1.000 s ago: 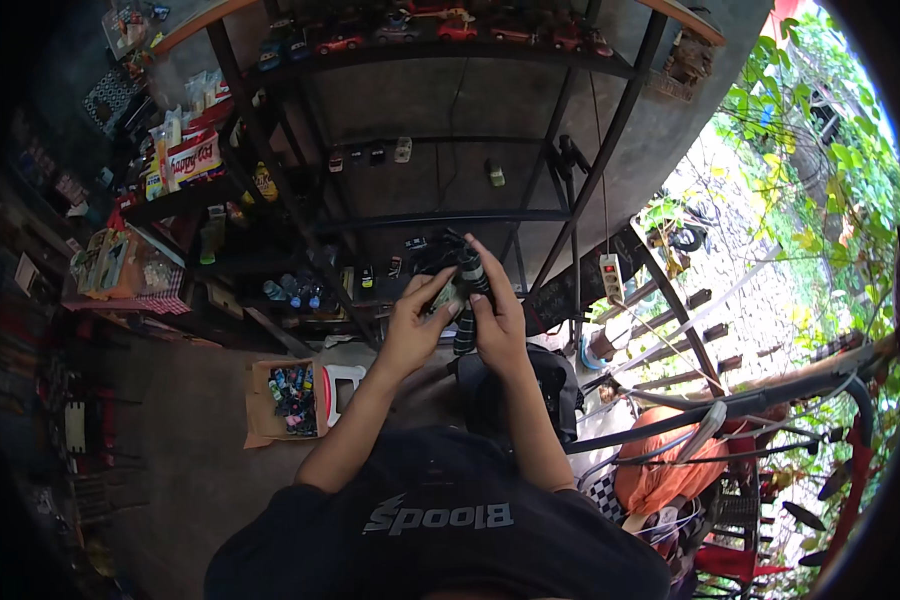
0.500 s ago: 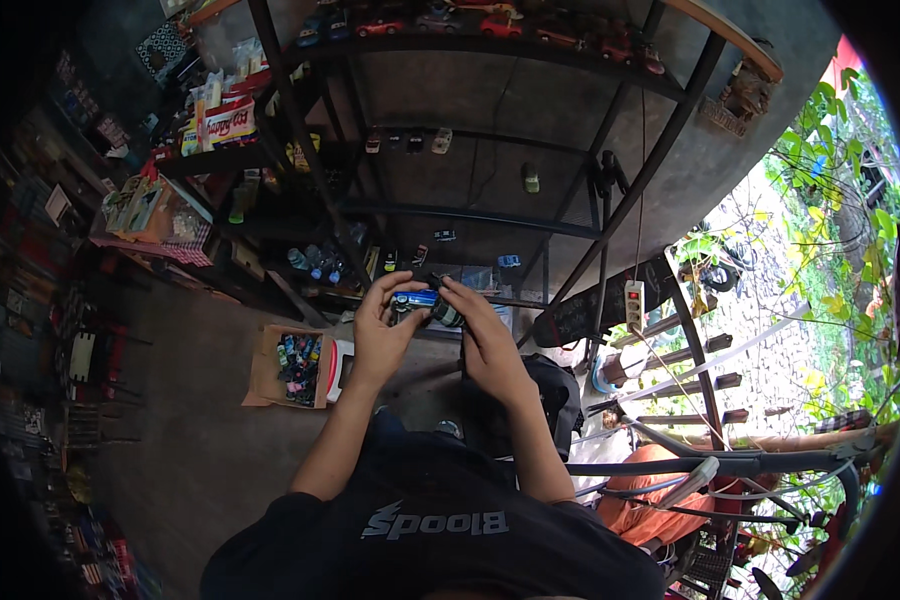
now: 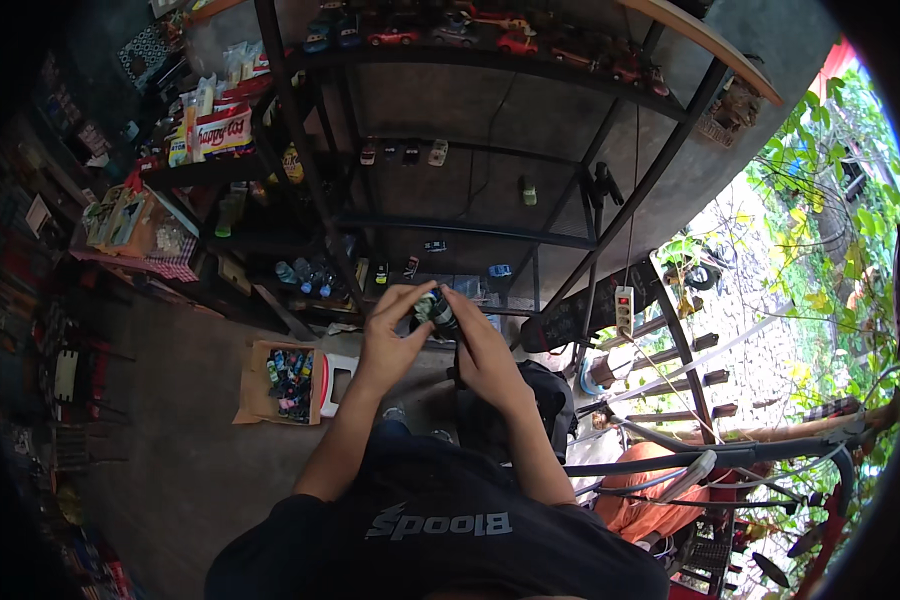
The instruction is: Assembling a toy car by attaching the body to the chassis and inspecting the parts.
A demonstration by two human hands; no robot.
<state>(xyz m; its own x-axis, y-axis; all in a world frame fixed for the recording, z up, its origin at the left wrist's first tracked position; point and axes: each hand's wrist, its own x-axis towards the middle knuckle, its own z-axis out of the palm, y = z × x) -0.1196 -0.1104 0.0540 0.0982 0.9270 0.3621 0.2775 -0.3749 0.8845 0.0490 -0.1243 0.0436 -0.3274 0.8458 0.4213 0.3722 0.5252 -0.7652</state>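
Between my hands, above the lower shelf, is a small dark toy car (image 3: 440, 312) with pale green and blue parts. My left hand (image 3: 390, 345) is closed on its left side, fingers over the top and thumb beneath. My right hand (image 3: 482, 350) closes on its right side. The fingers cover much of it, so I cannot tell whether a second toy car is in the grip. Just beyond, a blue toy car (image 3: 500, 270) and a dark one with white marks (image 3: 434, 246) stand on the lower shelf.
A dark metal rack (image 3: 460, 222) stands ahead, with several toy cars on its tiers. Left of my legs, an open cardboard box (image 3: 253, 405) holds small toys beside a white and red stool (image 3: 342, 385). A black bag (image 3: 550, 395) and a hanging power strip (image 3: 624, 308) are at right.
The toy in my hands has been turned; its bright blue side showed before and is now mostly hidden. My hands have come closer together. The view has shifted slightly.
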